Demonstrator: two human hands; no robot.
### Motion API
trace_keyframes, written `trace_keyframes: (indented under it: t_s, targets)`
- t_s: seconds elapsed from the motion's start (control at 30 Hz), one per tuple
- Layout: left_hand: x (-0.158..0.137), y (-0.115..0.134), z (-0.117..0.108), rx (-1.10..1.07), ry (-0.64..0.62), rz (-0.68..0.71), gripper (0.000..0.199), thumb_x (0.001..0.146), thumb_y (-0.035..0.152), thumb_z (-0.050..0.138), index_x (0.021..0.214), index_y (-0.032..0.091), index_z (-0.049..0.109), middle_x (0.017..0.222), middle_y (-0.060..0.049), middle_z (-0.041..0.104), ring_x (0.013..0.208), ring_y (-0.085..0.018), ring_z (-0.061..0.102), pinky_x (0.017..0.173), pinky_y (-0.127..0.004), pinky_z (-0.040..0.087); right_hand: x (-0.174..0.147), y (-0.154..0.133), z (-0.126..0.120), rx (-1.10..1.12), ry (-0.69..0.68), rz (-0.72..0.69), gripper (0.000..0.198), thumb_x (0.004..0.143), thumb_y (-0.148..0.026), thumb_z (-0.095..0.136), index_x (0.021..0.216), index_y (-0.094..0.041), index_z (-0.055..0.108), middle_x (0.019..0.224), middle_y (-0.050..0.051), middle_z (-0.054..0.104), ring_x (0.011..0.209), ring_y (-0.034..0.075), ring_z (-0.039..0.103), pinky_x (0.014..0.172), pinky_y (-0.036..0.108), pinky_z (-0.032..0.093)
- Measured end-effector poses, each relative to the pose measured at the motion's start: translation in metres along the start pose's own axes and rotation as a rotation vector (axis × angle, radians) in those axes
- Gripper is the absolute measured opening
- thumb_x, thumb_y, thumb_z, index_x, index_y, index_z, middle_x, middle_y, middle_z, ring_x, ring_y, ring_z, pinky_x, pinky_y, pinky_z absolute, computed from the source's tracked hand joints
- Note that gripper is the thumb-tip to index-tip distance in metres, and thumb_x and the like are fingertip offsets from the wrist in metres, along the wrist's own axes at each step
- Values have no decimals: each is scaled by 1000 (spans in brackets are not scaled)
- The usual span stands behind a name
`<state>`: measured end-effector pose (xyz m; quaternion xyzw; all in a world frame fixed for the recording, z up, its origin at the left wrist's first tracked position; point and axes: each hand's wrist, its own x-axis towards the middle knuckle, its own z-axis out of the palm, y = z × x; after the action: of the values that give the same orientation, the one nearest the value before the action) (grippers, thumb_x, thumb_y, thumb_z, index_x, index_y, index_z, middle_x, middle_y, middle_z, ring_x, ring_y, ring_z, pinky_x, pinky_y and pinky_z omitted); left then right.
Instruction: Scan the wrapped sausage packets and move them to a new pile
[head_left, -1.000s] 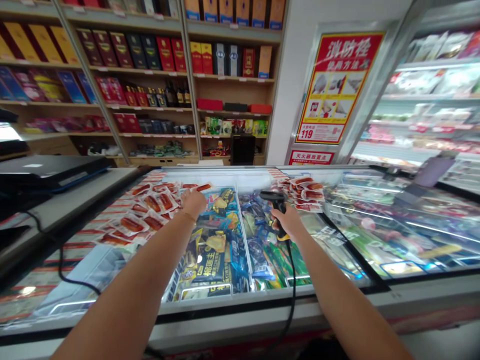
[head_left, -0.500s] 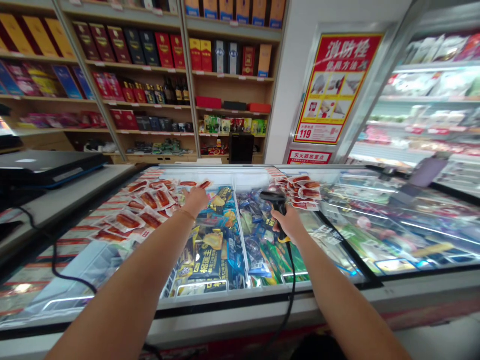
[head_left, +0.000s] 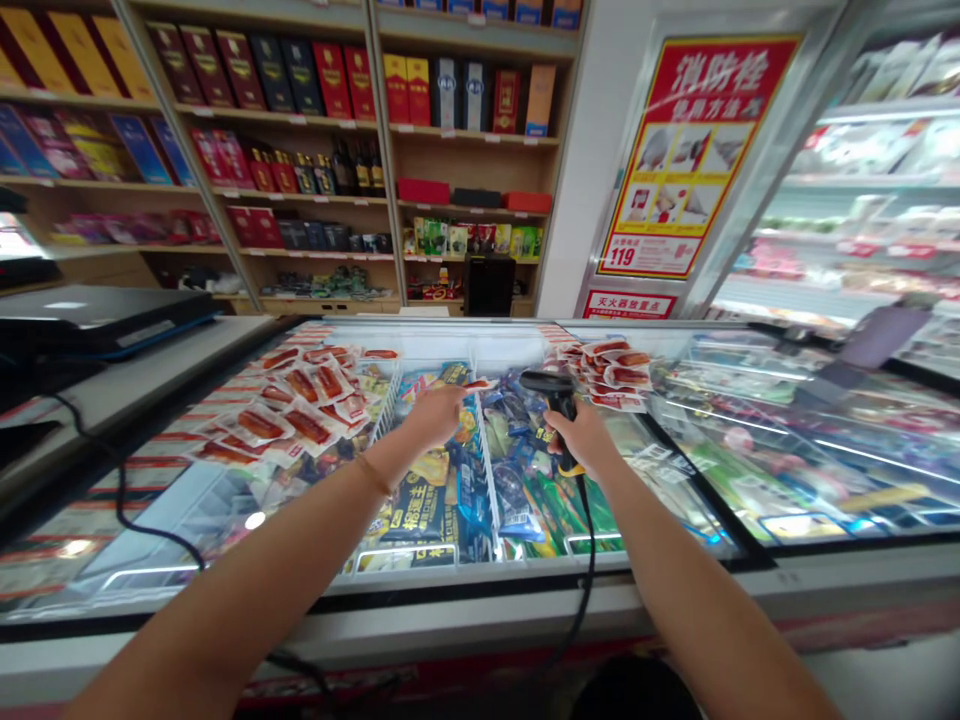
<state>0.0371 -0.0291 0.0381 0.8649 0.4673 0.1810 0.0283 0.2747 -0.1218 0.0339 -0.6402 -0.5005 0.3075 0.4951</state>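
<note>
My left hand (head_left: 437,412) is closed on one end of a small wrapped sausage (head_left: 480,385), held above the chest freezer. My right hand (head_left: 583,437) grips the handle of a black barcode scanner (head_left: 559,400), its head facing left near that sausage. From the scanner a black cable (head_left: 589,560) runs down over the freezer's front edge. To the left, a spread of vacuum-packed sausages (head_left: 300,385) lies on the freezer's glass top. Behind and right of the scanner lies a second heap of packed sausages (head_left: 622,375).
Bagged frozen goods (head_left: 424,505) fill wire baskets below the freezer top. A dark flat device (head_left: 112,320) stands on the counter at left, with a cable (head_left: 124,490) across the glass. Shelves of boxes (head_left: 277,80) and a red-yellow poster (head_left: 694,160) are behind.
My left hand has moved right with a wrapped sausage, from beside the left spread towards the scanner. My right hand keeps its hold on the scanner. The view has shifted slightly.
</note>
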Motion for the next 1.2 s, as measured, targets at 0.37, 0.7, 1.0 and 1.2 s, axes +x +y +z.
trace_keyframes:
  t_s: [0.37, 0.7, 1.0, 1.2]
  targets:
    - [4, -3, 1, -216, 162, -419, 42, 85, 41, 57, 116, 14, 67, 118, -16, 69, 111, -28, 62, 92, -36, 48, -13, -9, 12, -9, -149, -19, 19, 76, -31, 63, 83, -22, 48, 63, -4, 60, 40, 13, 56, 41, 24, 44]
    - [-3, 5, 19, -201, -4, -368, 42, 76, 41, 69, 113, 22, 67, 129, -14, 62, 128, -38, 48, 103, -52, 36, -15, -8, 16, -30, -174, -26, 22, 75, -35, 66, 83, -22, 50, 65, -3, 62, 40, 14, 57, 43, 27, 47]
    - [4, 0, 29, -661, 250, -360, 37, 79, 7, 59, 113, 17, 51, 80, -2, 65, 71, -16, 62, 70, -27, 46, -17, -8, 15, -17, -163, -28, 22, 74, -34, 67, 84, -21, 52, 64, -3, 63, 39, 12, 56, 41, 25, 44]
    - [7, -10, 30, -672, 218, -280, 22, 74, 2, 53, 68, 17, 67, 73, -1, 68, 74, -16, 63, 75, -27, 48, -17, -7, 16, 25, -161, -23, 22, 74, -34, 67, 82, -22, 51, 63, -3, 62, 39, 13, 55, 40, 26, 43]
